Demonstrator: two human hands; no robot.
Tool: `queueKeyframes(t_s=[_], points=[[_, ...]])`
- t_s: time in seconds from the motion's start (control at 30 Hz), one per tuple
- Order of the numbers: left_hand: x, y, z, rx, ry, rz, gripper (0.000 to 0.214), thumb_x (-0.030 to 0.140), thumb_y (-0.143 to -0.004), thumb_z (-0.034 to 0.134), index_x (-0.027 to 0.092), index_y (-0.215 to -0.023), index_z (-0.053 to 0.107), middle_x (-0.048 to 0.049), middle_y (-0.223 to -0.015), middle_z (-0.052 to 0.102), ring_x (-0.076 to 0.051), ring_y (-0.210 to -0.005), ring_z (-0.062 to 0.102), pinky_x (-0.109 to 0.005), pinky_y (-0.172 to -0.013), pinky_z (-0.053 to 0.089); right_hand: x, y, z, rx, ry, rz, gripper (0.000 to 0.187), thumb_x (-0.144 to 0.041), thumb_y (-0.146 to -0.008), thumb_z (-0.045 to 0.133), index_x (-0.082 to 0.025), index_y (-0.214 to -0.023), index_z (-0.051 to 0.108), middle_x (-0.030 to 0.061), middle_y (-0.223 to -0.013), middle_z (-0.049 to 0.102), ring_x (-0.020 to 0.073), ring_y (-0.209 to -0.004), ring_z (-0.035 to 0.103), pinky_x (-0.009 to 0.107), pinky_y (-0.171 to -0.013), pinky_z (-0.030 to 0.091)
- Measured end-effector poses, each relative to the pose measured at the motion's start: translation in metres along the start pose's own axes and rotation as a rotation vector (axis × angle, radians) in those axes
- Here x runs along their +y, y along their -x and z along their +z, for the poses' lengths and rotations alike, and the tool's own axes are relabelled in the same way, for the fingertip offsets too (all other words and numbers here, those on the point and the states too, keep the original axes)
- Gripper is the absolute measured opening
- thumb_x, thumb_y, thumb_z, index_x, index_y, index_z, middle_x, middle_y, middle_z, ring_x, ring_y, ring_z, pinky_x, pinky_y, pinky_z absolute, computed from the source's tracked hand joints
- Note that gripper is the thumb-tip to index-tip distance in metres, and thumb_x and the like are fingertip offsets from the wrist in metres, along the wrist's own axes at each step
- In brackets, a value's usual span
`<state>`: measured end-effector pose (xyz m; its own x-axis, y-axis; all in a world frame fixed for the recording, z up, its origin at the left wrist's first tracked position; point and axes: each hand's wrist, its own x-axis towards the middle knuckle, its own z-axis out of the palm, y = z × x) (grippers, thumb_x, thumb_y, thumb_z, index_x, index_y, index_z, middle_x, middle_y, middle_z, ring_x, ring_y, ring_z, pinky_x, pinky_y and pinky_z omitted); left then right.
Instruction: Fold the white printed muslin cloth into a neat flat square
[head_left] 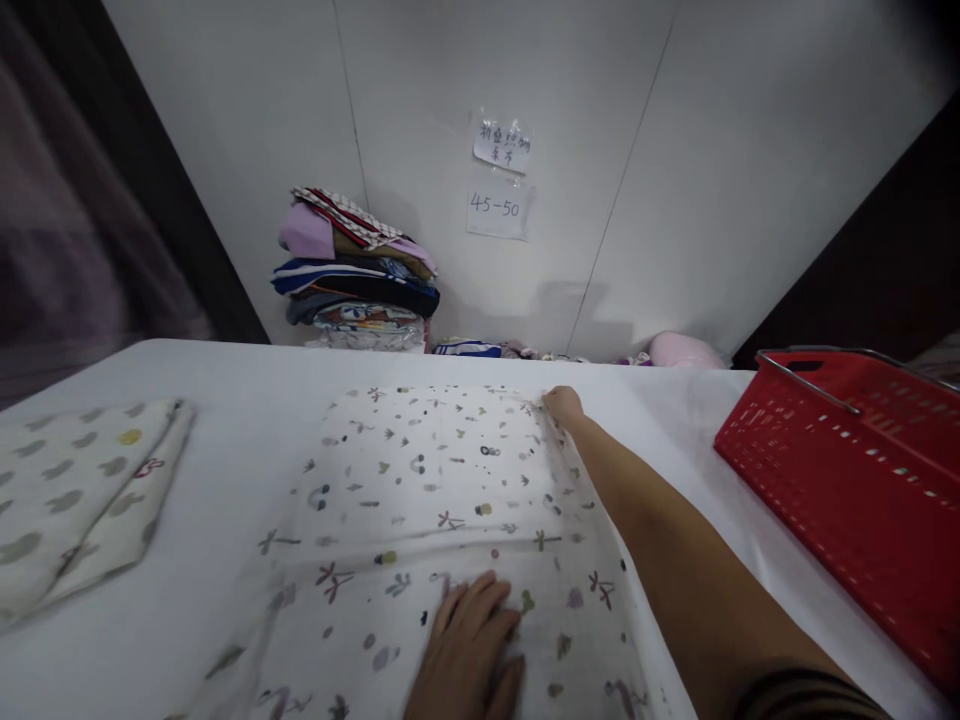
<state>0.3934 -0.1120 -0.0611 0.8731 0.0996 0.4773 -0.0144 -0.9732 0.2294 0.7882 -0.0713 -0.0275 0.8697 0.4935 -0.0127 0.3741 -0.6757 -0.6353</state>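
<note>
A white cloth (pixel 442 470) printed with small palm trees, pineapples and rainbows lies spread on the white table, with a crease running across its middle. My left hand (pixel 472 645) rests flat on the near part of the cloth, fingers stretched out. At the cloth's far right corner, my right hand (pixel 564 405) is closed with its fingers curled on the edge. My right arm reaches along the cloth's right side. The cloth's near end runs out of the picture at the bottom.
Left on the table (pixel 217 420) lies a folded cloth (pixel 82 490) with grey spots. A red plastic basket (pixel 847 500) with a metal handle stands at the right. Behind the table are a stack of folded fabrics (pixel 360 270) and paper signs (pixel 499 205) on the wall.
</note>
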Motion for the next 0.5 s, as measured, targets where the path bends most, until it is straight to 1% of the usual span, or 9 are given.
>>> queueKeyframes(t_s=[0.1, 0.17, 0.27, 0.37, 0.43, 0.5], points=[[0.0, 0.0, 0.001, 0.009, 0.025, -0.007, 0.035, 0.022, -0.076, 0.056, 0.026, -0.111, 0.057, -0.004, -0.12, 0.061, -0.021, -0.118, 0.051, -0.042, -0.096, 0.045, -0.005, -0.002, 0.0, 0.002, 0.102, 0.064, 0.009, -0.022, -0.072, 0.061, -0.016, -0.072, 0.068, 0.0095, -0.066, 0.067, 0.019, -0.064, 0.064, 0.026, -0.06, 0.044], [0.0, 0.001, 0.002, 0.008, 0.04, -0.014, 0.036, 0.022, -0.076, 0.056, 0.026, -0.112, 0.056, -0.0039, -0.12, 0.061, -0.021, -0.118, 0.051, -0.042, -0.097, 0.044, -0.008, -0.002, -0.001, 0.0, 0.158, 0.071, 0.009, -0.023, -0.072, 0.061, -0.017, -0.075, 0.068, 0.0102, -0.073, 0.068, 0.02, -0.07, 0.065, 0.026, -0.062, 0.045], [0.001, 0.001, 0.001, 0.019, 0.066, -0.022, 0.036, 0.021, -0.076, 0.056, 0.027, -0.112, 0.055, -0.0034, -0.12, 0.061, -0.02, -0.118, 0.051, -0.04, -0.1, 0.042, -0.011, -0.003, -0.003, -0.002, 0.231, 0.063, 0.012, -0.024, -0.072, 0.064, -0.016, -0.08, 0.067, 0.0124, -0.084, 0.068, 0.0225, -0.081, 0.064, 0.028, -0.066, 0.046], [0.002, 0.002, 0.001, 0.039, 0.054, -0.026, 0.038, 0.02, -0.076, 0.056, 0.027, -0.113, 0.055, -0.0038, -0.121, 0.061, -0.02, -0.119, 0.05, -0.041, -0.1, 0.042, -0.013, -0.003, -0.005, -0.012, 0.286, 0.053, 0.012, -0.025, -0.073, 0.064, -0.015, -0.078, 0.066, 0.0138, -0.085, 0.067, 0.0243, -0.084, 0.064, 0.03, -0.068, 0.046], [0.002, 0.003, 0.001, 0.038, 0.025, -0.021, 0.038, 0.02, -0.076, 0.056, 0.026, -0.114, 0.055, -0.0043, -0.122, 0.06, -0.02, -0.12, 0.05, -0.042, -0.1, 0.043, -0.014, -0.001, -0.006, -0.018, 0.313, 0.041, 0.011, -0.025, -0.074, 0.064, -0.015, -0.079, 0.065, 0.013, -0.085, 0.067, 0.0247, -0.085, 0.063, 0.03, -0.069, 0.046], [0.002, 0.003, 0.002, 0.03, 0.003, -0.011, 0.038, 0.02, -0.077, 0.055, 0.025, -0.115, 0.055, -0.0046, -0.122, 0.06, -0.021, -0.12, 0.049, -0.043, -0.099, 0.044, -0.015, 0.002, -0.006, -0.017, 0.326, 0.013, 0.01, -0.024, -0.076, 0.061, -0.016, -0.082, 0.064, 0.0109, -0.086, 0.067, 0.0238, -0.087, 0.062, 0.029, -0.069, 0.045]])
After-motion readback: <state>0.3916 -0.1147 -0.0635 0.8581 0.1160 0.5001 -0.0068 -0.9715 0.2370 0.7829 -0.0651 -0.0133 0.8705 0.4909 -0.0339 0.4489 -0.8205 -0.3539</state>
